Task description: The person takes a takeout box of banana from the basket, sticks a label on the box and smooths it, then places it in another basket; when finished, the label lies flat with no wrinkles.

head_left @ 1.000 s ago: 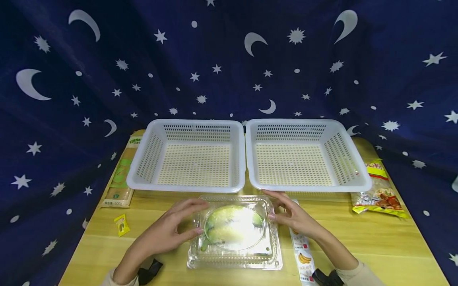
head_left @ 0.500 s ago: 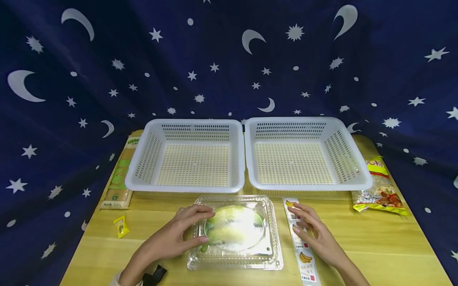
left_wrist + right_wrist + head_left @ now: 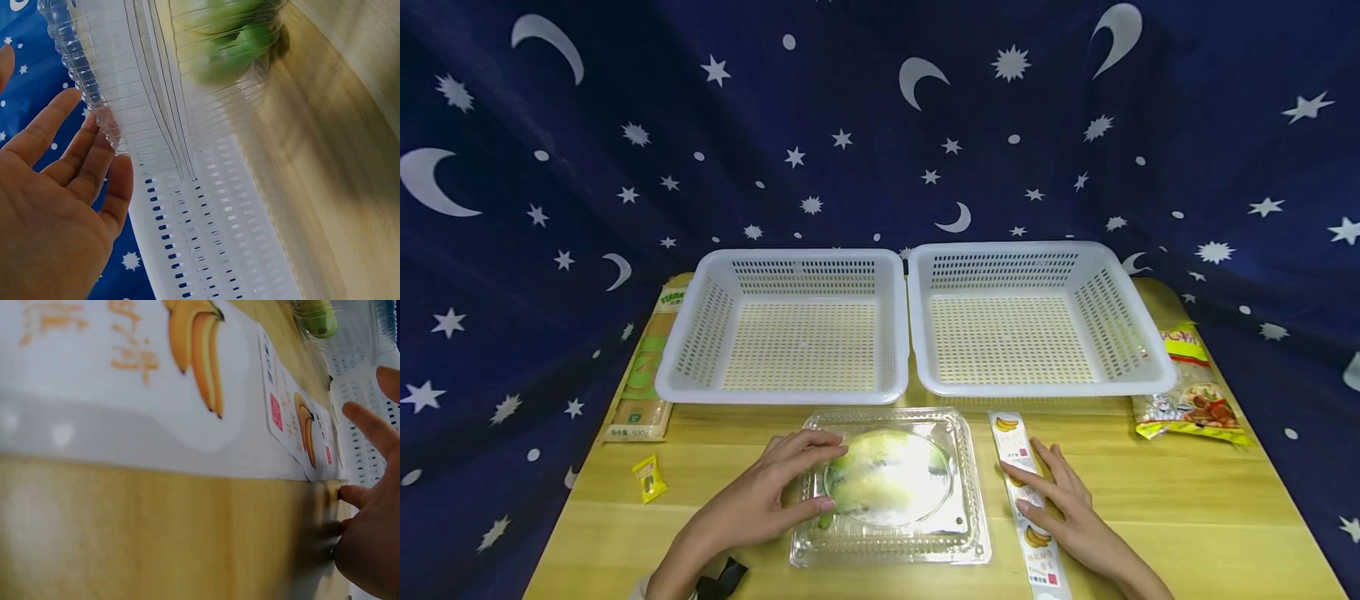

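Observation:
A clear plastic clamshell box [image 3: 891,533] with green leafy vegetables [image 3: 880,479] inside lies on the wooden table [image 3: 1187,500] at the front centre. My left hand [image 3: 817,472] rests against the box's left edge with straight fingers; the left wrist view shows the left hand [image 3: 56,206] open, fingertips touching the ribbed box rim [image 3: 100,106]. Right of the box lies a long white strip of banana-printed packets [image 3: 1009,433]. My right hand [image 3: 1037,485] lies flat on this strip, fingers spread. In the right wrist view the strip [image 3: 187,381] runs along the table beside the right hand [image 3: 369,537].
Two white perforated baskets, left basket [image 3: 700,385] and right basket [image 3: 1150,379], stand side by side behind the box, with nothing in them. A brown and green packet [image 3: 643,383] lies at far left, a small yellow sachet [image 3: 647,477] near it, and a printed food bag [image 3: 1191,392] at right.
My right hand left the box's right edge and moved right and down onto the banana strip. The left hand stayed at the box's left edge.

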A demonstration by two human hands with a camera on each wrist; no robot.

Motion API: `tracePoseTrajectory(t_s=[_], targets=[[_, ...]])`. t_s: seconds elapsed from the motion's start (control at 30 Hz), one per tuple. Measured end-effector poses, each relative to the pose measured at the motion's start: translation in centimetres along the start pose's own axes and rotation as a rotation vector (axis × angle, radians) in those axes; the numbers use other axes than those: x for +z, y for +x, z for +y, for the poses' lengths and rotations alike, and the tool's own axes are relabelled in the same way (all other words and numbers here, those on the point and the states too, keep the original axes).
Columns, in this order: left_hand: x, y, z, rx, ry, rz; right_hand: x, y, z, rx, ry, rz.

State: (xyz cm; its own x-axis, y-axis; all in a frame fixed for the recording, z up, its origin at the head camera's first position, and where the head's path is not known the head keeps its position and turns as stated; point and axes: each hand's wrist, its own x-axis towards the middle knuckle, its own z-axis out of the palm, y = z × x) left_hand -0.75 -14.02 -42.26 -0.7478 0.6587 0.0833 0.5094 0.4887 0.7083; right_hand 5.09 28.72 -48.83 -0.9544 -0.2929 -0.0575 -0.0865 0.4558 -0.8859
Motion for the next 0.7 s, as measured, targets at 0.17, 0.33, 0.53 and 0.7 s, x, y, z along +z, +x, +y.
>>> tracePoseTrajectory(t_s=[0.17,0.33,0.53,0.7], targets=[[0.04,-0.01,0.09,0.003,0.006,-0.006,0.30,0.12,0.21,-0.029,-0.004,-0.026],[0.03,-0.02,0.24,0.003,0.012,-0.009,0.27,0.02,0.11,-0.022,-0.015,-0.024],[-0.01,-0.03,0.38,-0.008,0.015,-0.013,0.14,-0.16,0.06,-0.031,-0.006,-0.027],[0.02,-0.03,0.46,-0.012,0.025,-0.012,0.19,-0.24,0.06,-0.047,0.018,-0.022]])
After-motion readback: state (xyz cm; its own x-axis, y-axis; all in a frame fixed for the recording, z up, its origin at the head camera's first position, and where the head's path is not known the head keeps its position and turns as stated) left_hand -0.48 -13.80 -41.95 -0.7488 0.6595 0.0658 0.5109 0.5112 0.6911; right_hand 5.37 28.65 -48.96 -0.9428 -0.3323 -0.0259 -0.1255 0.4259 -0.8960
